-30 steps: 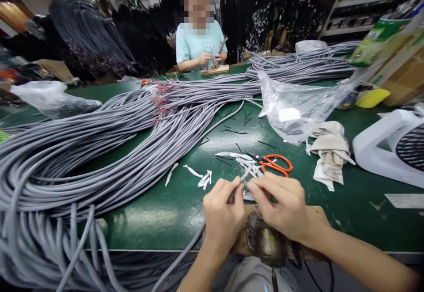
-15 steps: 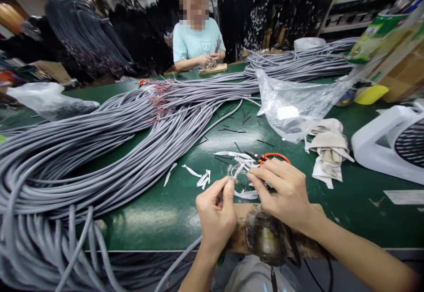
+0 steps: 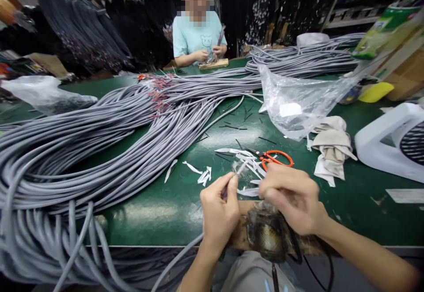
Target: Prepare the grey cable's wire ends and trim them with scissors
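Observation:
My left hand [image 3: 219,212] pinches a grey cable [image 3: 180,256] near its end between thumb and fingertips. The cable's whitish, frayed tip [image 3: 241,168] sticks up beyond the fingers, and its length trails down past my wrist. To the right, my right hand [image 3: 293,197] is curled closed and slightly blurred, apart from the tip; what its fingers hold, if anything, is hidden. Just past it lie orange-handled scissors [image 3: 281,154] beside white torn strips [image 3: 253,161]. Below the hands, a dark, crusted metal block [image 3: 267,237] sits on a wooden board [image 3: 240,234].
Grey cable bundles [image 3: 109,146] with exposed red wire ends cover the left and back of the green table [image 3: 139,225]. A clear plastic bag [image 3: 294,102], crumpled cloth [image 3: 333,146] and white plastic housing [image 3: 387,142] stand right. A co-worker [image 3: 198,36] sits opposite.
My right hand has moved right, away from the cable tip, and its fingers have curled in. More of the orange scissors shows. My left hand still holds the cable in nearly the same place.

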Tool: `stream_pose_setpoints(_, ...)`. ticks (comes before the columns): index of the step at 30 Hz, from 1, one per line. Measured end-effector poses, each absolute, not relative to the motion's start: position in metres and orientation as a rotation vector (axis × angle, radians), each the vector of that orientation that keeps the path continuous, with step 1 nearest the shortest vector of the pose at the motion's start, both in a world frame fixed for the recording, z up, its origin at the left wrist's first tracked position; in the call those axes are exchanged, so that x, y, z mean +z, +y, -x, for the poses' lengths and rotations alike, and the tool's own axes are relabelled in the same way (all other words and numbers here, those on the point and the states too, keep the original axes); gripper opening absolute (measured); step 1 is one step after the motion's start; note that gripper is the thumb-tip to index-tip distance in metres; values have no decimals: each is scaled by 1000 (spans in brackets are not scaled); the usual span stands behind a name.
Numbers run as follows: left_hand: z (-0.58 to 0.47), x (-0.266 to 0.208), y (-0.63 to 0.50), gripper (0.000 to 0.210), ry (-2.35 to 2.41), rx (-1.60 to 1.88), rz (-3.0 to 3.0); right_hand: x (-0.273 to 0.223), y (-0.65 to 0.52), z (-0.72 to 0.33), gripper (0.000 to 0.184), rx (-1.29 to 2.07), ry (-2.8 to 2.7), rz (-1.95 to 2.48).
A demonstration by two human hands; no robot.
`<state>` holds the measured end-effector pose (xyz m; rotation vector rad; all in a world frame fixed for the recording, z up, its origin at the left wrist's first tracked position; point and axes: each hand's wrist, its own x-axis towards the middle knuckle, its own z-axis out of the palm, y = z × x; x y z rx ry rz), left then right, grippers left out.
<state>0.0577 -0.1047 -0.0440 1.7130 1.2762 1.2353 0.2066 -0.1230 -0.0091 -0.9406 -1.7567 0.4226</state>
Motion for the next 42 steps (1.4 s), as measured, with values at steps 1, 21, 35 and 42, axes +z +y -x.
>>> stream_pose_setpoints(1, -58, -45, -104, 20, 1309, 1241, -1669, -9, -124, -207, 17, 412, -1703, 929)
stream_pose_setpoints(21, -61, -44, -109, 20, 1084, 1121, -1460, -20, -112, -191, 12, 475, -1537, 1368)
stream_pose_setpoints(35, -58, -40, -105, 24, 794, 1097, -990, -19, -105, -203, 20, 645, -1277, 1372)
stream_pose_setpoints(42, -57, -38, -104, 27, 777, 1153, -920, -24, -115, -196, 27, 287, -1783, 1328)
